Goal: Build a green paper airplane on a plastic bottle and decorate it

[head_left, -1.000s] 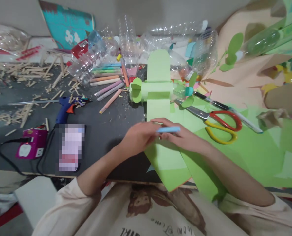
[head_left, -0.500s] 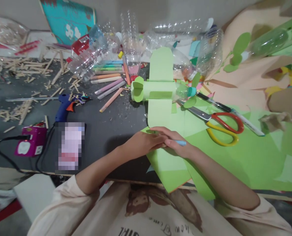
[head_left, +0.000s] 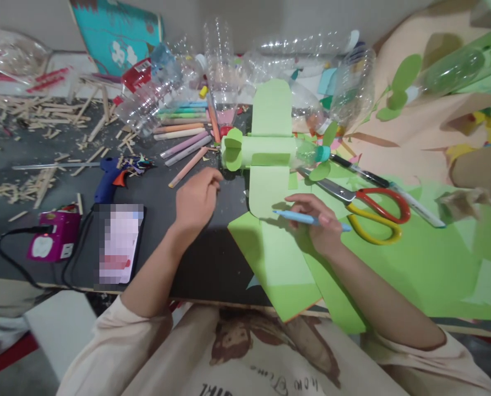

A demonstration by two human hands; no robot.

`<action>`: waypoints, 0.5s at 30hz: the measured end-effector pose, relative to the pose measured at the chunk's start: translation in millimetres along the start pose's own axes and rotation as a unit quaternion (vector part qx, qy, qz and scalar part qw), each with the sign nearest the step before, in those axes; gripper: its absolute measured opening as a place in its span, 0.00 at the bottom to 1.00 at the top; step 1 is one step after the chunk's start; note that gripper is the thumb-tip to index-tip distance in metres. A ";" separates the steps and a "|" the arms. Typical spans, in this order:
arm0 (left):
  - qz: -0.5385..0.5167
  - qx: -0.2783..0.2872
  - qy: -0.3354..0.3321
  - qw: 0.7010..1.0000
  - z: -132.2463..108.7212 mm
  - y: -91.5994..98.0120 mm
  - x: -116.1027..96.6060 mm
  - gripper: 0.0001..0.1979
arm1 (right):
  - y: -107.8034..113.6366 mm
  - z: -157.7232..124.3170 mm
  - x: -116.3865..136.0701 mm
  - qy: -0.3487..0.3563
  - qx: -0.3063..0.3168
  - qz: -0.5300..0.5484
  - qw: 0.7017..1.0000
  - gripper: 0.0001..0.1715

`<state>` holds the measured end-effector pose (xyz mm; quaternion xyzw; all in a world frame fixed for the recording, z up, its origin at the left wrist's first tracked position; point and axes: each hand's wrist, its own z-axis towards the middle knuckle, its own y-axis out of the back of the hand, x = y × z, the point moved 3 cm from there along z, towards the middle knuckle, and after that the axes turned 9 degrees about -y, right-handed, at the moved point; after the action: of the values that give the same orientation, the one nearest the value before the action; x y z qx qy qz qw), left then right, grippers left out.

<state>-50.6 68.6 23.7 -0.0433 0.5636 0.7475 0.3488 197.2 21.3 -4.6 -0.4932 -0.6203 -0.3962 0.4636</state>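
In my right hand [head_left: 317, 223] is a slim light blue felt-tip pen [head_left: 289, 215], held between thumb and fingers with its narrow end pointing left, above green paper. My left hand [head_left: 198, 201] is over the dark table, fingers curled in; whether anything is inside them is hidden. Just beyond both hands lies a plane-shaped model [head_left: 270, 146], a plastic bottle wrapped in light green paper with paper wings, leaf-shaped tail pieces and a teal cap. Its near wing reaches toward the green paper sheets [head_left: 287, 302] close to my right hand.
Scissors [head_left: 344, 193] with red and yellow handles lie to the right beside a black marker [head_left: 359, 169]. Leftward are a blue glue gun [head_left: 107, 181], a phone [head_left: 119, 242], a purple box [head_left: 55, 236] and wood sticks [head_left: 43, 113]. Coloured pens [head_left: 183, 146] and clear bottles [head_left: 218, 66] sit behind.
My hands, together around the blue pen before, are now apart. The left has moved left and away from me; the right keeps the pen and has moved slightly right.
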 end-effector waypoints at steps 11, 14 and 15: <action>0.023 0.100 -0.053 0.993 -2.1 -17.6 -24.4 0.17 | 3.3 5.1 2.0 0.060 -0.056 0.005 0.997 0.29; -0.009 0.151 -0.030 0.988 -8.7 -26.7 -40.4 0.20 | 6.4 6.2 2.1 0.036 -0.088 0.016 0.995 0.30; -0.028 0.159 -0.025 0.987 -10.1 -29.2 -42.9 0.21 | 7.0 6.4 2.5 0.023 -0.096 0.022 0.995 0.31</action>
<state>-5.0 43.1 16.0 0.0156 0.6651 0.6393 0.3856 202.7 29.4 -3.6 -0.5397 -0.5574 -0.4546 0.4374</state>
